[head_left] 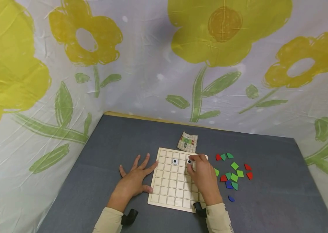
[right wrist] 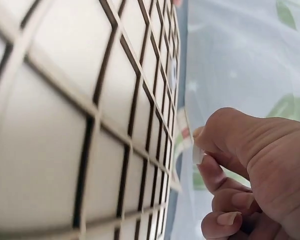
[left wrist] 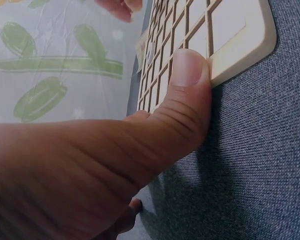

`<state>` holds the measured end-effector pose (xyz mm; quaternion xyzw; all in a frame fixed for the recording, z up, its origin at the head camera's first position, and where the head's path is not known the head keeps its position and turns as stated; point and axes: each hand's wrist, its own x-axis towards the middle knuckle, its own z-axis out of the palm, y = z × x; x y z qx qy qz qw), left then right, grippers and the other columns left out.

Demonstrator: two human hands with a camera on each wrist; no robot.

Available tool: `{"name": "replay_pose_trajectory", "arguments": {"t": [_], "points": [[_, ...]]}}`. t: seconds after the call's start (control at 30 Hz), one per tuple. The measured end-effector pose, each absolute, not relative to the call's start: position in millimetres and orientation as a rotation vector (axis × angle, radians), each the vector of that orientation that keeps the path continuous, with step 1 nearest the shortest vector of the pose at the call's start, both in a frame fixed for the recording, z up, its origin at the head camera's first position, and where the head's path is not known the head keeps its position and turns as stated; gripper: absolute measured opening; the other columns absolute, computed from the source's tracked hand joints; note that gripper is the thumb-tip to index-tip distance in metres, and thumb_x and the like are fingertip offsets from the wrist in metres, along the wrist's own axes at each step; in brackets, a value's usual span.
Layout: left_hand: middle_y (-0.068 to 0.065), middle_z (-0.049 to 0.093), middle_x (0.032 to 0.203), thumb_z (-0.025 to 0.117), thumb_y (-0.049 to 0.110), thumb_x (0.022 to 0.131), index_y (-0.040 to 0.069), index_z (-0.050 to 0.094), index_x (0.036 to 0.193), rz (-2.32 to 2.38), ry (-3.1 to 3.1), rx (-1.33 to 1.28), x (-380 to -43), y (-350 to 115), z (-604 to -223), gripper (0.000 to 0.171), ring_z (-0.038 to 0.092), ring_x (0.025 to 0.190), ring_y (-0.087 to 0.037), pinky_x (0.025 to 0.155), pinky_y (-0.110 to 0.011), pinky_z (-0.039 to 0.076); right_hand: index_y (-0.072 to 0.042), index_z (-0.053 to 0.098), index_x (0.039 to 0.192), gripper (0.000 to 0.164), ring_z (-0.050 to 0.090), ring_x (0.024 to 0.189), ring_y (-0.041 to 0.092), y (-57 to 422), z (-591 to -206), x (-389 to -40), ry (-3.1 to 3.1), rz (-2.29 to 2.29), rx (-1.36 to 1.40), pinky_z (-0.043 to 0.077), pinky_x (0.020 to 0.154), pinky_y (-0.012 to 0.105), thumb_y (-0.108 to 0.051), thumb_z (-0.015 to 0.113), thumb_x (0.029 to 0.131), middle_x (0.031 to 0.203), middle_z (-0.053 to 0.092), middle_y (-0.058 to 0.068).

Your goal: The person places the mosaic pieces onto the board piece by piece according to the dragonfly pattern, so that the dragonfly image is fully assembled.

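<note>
One eye-like white disc with a black centre (head_left: 175, 161), set in a square near the 12 o'clock edge of a pale wooden gridded board (head_left: 171, 191). At 1 o'clock on the board, a matching white-and-black disc (head_left: 189, 161), pinched between thumb and finger of the right hand (head_left: 206, 178); impossible to tell whether touching the board or just above. At 9 o'clock, the left hand (head_left: 135, 183), fingers spread wide, holding nothing, thumb resting on the rim, seemingly for steadiness.

Past the board's 12 o'clock edge, a small printed paper card (head_left: 187, 142) with a green and red figure, apparently the pattern to copy. Loose at 3 o'clock, on the dark grey cloth-covered bench (head_left: 274, 200): flat red pieces (head_left: 247, 167), bright green squares (head_left: 240, 173), darker green rounded pieces (head_left: 234, 185) and flat blue pieces (head_left: 231, 198).

By all appearances, an early stage: one disc placed, a second almost there, no coloured piece visible on the grid, though partly hidden behind the right hand. Left to do, judging by the card: the green and red parts.
</note>
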<state>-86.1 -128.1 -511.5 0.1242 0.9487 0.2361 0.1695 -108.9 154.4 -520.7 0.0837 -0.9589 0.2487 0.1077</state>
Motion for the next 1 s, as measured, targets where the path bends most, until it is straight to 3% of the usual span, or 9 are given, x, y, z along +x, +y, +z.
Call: {"name": "replay_pose_trajectory", "arguments": {"t": [0.5, 1.0], "points": [[-0.003, 0.015, 0.177, 0.087, 0.04, 0.072, 0.037, 0.039, 0.165, 0.66, 2.702, 0.357, -87, -128, -513, 0.105, 0.002, 0.163, -0.04, 0.104, -0.094, -0.003, -0.006, 0.078, 0.111, 0.019, 0.053, 0.06, 0.008, 135, -529, -118, -2.838, 0.735, 0.333, 0.047, 0.053, 0.028, -0.007, 0.08, 0.092, 0.107, 0.07, 0.009], [-0.003, 0.015, 0.177, 0.087, 0.041, 0.072, 0.036, 0.039, 0.165, 0.651, 2.712, 0.357, -87, -129, -512, 0.105, 0.003, 0.163, -0.041, 0.104, -0.094, -0.003, -0.006, 0.08, 0.108, 0.017, 0.067, 0.076, 0.017, 132, -531, -121, -2.86, 0.7, 0.349, 0.057, 0.06, 0.035, -0.009, 0.083, 0.091, 0.104, 0.07, 0.01]]}}
